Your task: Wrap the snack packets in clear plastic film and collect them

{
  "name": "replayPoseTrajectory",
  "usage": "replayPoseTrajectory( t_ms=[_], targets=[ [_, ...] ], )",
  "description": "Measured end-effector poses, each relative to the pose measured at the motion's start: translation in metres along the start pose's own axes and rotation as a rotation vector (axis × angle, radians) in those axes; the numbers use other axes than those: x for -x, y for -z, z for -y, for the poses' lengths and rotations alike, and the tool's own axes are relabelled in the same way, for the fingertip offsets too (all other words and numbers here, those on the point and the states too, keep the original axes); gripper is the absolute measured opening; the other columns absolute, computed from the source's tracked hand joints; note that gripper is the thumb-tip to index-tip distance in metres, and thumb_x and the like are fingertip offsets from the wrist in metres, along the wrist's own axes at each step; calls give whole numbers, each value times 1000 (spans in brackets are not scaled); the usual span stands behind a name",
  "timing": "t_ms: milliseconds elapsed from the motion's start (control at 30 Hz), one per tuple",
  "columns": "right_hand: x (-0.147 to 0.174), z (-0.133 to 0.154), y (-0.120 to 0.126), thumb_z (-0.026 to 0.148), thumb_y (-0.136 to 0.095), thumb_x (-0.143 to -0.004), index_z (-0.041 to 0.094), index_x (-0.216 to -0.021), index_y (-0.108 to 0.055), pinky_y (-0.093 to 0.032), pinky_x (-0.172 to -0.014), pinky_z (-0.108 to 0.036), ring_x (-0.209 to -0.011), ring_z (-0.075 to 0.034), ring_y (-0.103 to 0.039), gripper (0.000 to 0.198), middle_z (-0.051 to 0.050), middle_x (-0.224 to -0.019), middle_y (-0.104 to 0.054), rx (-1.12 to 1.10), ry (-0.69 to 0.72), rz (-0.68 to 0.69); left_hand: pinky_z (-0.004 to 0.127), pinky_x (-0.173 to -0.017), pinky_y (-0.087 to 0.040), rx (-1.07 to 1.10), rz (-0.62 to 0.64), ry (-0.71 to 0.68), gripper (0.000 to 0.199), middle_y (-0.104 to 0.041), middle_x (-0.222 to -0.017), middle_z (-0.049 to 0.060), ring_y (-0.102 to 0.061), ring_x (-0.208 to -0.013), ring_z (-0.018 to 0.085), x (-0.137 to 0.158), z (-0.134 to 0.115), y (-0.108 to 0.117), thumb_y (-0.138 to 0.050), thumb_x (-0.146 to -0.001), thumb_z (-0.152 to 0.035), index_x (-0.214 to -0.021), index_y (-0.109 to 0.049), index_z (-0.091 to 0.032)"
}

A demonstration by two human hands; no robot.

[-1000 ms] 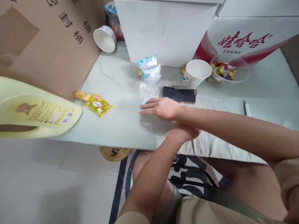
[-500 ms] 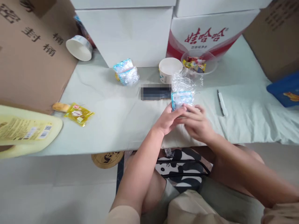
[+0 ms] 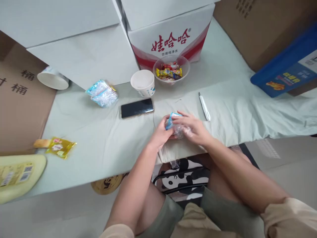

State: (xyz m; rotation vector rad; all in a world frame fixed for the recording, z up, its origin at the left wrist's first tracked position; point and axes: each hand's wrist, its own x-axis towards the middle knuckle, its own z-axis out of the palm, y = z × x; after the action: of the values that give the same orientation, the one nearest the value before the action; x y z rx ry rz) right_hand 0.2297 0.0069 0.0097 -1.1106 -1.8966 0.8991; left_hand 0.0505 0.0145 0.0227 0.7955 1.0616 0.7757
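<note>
In the head view, the small blue-edged plastic packet point(image 3: 169, 123) was between the two hands, near the front edge of the pale green cloth-covered table point(image 3: 94, 135). The left hand point(image 3: 161, 135) gripped it from the left side. The right hand point(image 3: 196, 129) lay across it with fingers bent over the crinkled clear film point(image 3: 178, 131); blur hid whether they pinched it.

Half a second earlier, that film stood loose beyond the packet; now it was bunched under the right fingers. A second earlier, the right hand had been crossed over the left arm, reaching to the side. I judged that the work had passed from fetching to handling one packet with both hands.

The black rectangular phone point(image 3: 137, 108) lay uncovered, and the other bundle of blue-and-clear plastic packets point(image 3: 102, 94) rested beyond it, to the left.
</note>
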Motion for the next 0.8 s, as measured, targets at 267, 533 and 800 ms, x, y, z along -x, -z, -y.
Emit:
replayPoseTrajectory(
  t_ms=[267, 533, 800],
  targets=[
    [4, 14, -12, 33, -47, -100, 23, -152, -57, -37, -121, -61, -157, -34, -35, 54, -8, -163, -48, 513, 2, 39, 33, -75, -60, 458, -72, -44, 37, -75, -100, 4, -72, -88, 20, -12, -8, -7, -74, -71, -38, -103, -64, -21],
    [4, 5, 9, 32, -47, -100, 26, -128, -72, -45, -112, -55, -137, -32, -57, 38, -10, -144, -65, 545, -52, -172, 29, -81, -54, 390, -132, -135, 44, -76, -101, 3, -71, -90, 17, -16, -7, -1, -78, -66, -24, -108, -65, -21],
    [-1, -32, 43, 26, -45, -96, 9, -129, -68, -45, -107, -60, -133, -42, -55, 44, -27, -142, -62, 728, -545, -356, 28, -82, -51, 392, -149, -248, 51, -72, -87, -1, -66, -85, 15, -15, -9, 4, -72, -54, -15, -104, -66, -23]
  ],
)
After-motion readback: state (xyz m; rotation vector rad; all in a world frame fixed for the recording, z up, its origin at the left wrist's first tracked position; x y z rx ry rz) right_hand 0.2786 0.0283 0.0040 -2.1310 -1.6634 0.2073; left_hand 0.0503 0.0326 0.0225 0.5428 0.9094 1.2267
